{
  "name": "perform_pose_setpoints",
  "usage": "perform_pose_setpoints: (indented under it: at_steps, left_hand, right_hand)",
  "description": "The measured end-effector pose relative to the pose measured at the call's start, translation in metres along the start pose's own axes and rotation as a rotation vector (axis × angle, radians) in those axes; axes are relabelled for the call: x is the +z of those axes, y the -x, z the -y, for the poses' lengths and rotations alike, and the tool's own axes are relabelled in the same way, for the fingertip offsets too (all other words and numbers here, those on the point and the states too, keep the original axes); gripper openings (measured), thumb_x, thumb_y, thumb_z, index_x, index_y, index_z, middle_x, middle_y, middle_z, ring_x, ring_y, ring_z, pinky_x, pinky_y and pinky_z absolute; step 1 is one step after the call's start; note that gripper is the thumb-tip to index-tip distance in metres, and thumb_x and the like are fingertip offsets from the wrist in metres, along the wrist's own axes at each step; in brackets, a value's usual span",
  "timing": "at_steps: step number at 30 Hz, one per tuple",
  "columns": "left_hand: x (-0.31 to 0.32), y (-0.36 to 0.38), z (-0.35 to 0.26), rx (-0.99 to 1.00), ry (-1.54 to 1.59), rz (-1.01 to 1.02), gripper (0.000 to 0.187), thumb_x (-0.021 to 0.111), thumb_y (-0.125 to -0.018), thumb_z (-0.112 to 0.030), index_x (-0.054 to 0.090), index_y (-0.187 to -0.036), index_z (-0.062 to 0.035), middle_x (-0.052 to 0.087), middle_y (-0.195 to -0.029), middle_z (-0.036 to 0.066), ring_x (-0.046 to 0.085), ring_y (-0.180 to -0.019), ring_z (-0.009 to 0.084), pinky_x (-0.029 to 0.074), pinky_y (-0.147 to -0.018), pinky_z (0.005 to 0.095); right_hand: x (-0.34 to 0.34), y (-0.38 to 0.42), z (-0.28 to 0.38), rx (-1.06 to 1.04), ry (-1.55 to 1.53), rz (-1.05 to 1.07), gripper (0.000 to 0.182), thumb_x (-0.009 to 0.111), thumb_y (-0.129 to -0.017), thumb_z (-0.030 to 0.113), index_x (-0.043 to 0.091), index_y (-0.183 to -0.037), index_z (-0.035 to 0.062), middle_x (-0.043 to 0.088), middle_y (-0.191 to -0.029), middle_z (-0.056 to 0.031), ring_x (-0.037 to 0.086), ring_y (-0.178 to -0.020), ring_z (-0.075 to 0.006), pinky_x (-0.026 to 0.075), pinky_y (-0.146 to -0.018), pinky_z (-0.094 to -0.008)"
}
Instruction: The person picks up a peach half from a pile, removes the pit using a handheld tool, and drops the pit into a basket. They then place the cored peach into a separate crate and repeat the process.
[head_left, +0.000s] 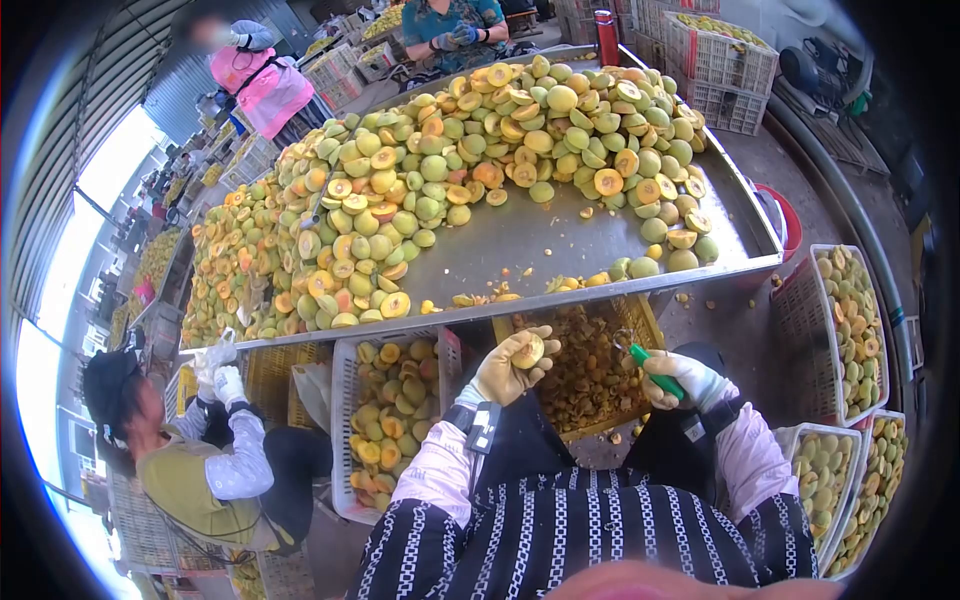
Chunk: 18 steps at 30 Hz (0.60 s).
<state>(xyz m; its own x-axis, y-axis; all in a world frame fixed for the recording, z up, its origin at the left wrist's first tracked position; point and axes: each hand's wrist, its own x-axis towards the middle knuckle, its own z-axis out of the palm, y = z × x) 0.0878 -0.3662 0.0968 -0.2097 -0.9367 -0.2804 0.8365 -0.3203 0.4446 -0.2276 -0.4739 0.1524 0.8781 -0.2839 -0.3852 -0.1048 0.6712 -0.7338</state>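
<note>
My left hand (512,368), in a yellowish work glove, is closed around a halved fruit (527,350) with its cut face showing. In my right hand (684,380), also gloved, is a green-handled tool (657,371) whose thin metal tip points up and left, apart from the fruit. Both hands are over my lap, in front of the metal table's edge (560,299). Beneath and between them is a yellow crate (648,325) holding brownish fruit scraps (585,375). Halved and whole green-orange fruits (390,200) are heaped on the table.
A white crate (343,450) of fruit stands at my left, beside a seated co-worker (190,460). More fruit crates (800,320) stand at my right. Two other people (262,90) (455,30) are beyond the table. A red bottle (607,40) is at its far edge.
</note>
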Motion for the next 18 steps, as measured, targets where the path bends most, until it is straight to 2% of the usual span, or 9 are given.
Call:
perform_pose_setpoints:
  at_steps: [18]
  left_hand:
    - [-0.0013,-0.0005,0.0014,0.008,-0.01,0.012,0.037,0.048,-0.097,-0.024,0.05,-0.127,-0.003,0.062,-0.113,0.016,0.067,-0.082,0.0233,0.058,-0.067,0.0291]
  right_hand:
    - [-0.0038,0.0013,-0.0014,-0.01,-0.031,0.033,0.045,0.053,-0.093,0.031,0.047,-0.125,0.0005,0.05,-0.058,-0.0043,0.042,-0.041,-0.0107,0.035,-0.042,-0.0226]
